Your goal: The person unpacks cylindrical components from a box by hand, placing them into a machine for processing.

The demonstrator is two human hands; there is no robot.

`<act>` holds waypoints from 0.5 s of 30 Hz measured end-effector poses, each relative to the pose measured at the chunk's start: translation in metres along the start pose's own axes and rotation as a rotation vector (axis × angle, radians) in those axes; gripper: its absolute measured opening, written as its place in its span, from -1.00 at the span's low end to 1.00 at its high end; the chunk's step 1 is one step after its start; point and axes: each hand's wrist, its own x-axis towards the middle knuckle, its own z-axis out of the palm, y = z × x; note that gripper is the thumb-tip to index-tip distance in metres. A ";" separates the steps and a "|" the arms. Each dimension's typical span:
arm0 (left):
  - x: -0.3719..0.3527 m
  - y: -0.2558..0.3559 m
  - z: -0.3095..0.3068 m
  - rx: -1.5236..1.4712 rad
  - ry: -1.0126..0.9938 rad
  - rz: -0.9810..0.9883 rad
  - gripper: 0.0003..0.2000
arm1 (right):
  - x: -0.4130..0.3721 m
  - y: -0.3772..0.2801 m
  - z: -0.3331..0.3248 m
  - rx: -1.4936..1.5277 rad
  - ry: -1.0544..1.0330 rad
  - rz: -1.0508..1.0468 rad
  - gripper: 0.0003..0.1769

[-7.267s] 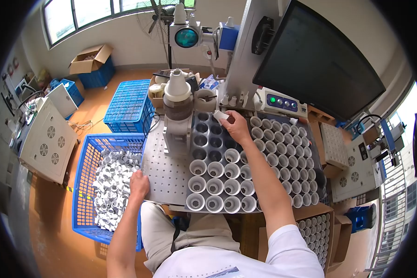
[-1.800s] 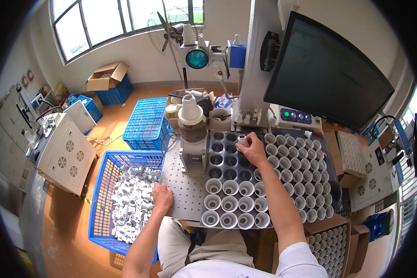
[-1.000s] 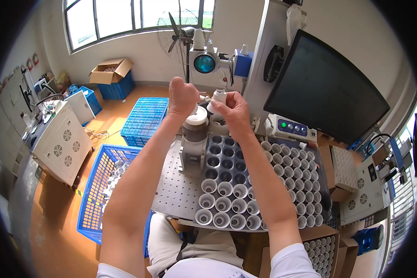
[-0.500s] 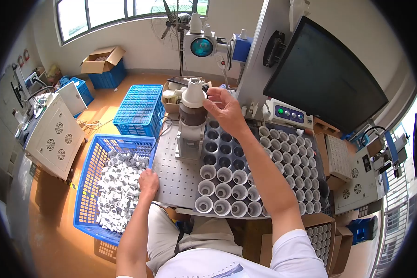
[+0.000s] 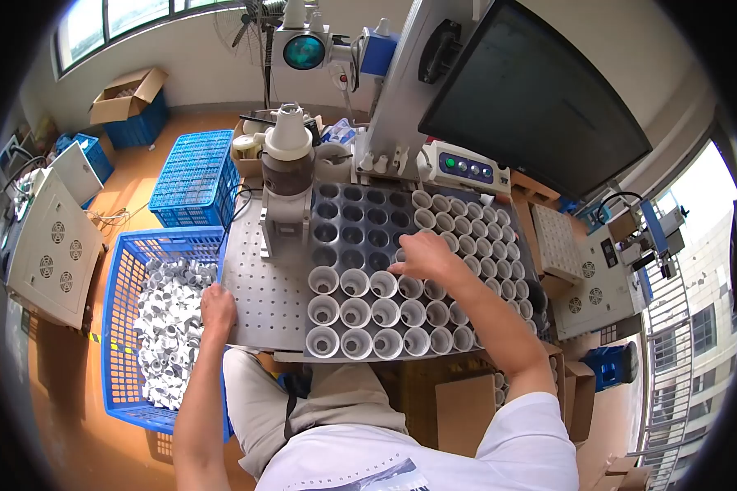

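My right hand (image 5: 427, 257) reaches over the dark tray (image 5: 326, 237), its fingers closed at the rim of a white plastic cup (image 5: 400, 255). White cups (image 5: 354, 313) stand upright in rows nearby, beside dark round holes. My left hand (image 5: 219, 308) is closed at the right side of the blue basket (image 5: 116, 327), and what its fingers hold, if anything, is hidden. Small white plastic parts (image 5: 168, 327) are heaped in that basket. Beyond the hands, a white cone-shaped part (image 5: 289, 135) sits upright on a cylindrical fixture (image 5: 287, 176).
A perforated metal plate (image 5: 258, 315) lies left of the tray. Behind stand a lens head (image 5: 305, 52), a large dark monitor (image 5: 532, 102) and a button box (image 5: 467, 168). A blue crate (image 5: 190, 176) is on the floor, with cardboard boxes (image 5: 467, 413) below the table's right side.
My right hand has moved from beside the cone-shaped part on the fixture down to the cups in the tray. My left hand stays by the basket. The head view has shifted right.
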 end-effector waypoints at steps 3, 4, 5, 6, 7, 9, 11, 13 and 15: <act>0.001 0.010 -0.015 -0.028 -0.024 -0.042 -0.76 | 0.007 0.018 -0.027 0.167 0.097 -0.013 -0.48; -0.001 0.029 -0.041 -0.063 -0.052 -0.098 -0.76 | 0.011 0.023 -0.038 0.255 0.147 -0.015 -0.49; -0.003 0.040 -0.055 -0.097 -0.081 -0.153 -0.77 | 0.014 0.023 -0.049 0.421 0.241 0.018 -0.48; -0.003 0.041 -0.054 -0.119 -0.077 -0.191 -0.77 | 0.026 0.027 -0.048 0.579 0.294 -0.011 -0.48; -0.002 0.040 -0.050 -0.126 -0.054 -0.179 -0.77 | 0.040 0.033 -0.041 0.737 0.350 -0.040 -0.47; -0.002 0.036 -0.045 -0.141 -0.004 -0.157 -0.78 | 0.067 0.032 -0.016 0.829 0.496 -0.051 -0.47; -0.001 0.041 -0.052 -0.155 -0.032 -0.194 -0.77 | 0.095 0.028 0.015 0.919 0.608 -0.059 -0.48; -0.001 0.039 -0.052 -0.152 -0.055 -0.200 -0.76 | 0.112 0.018 0.039 1.006 0.677 -0.059 -0.48; -0.002 0.035 -0.045 -0.143 -0.046 -0.148 -0.76 | 0.112 0.013 0.050 1.033 0.754 -0.023 -0.52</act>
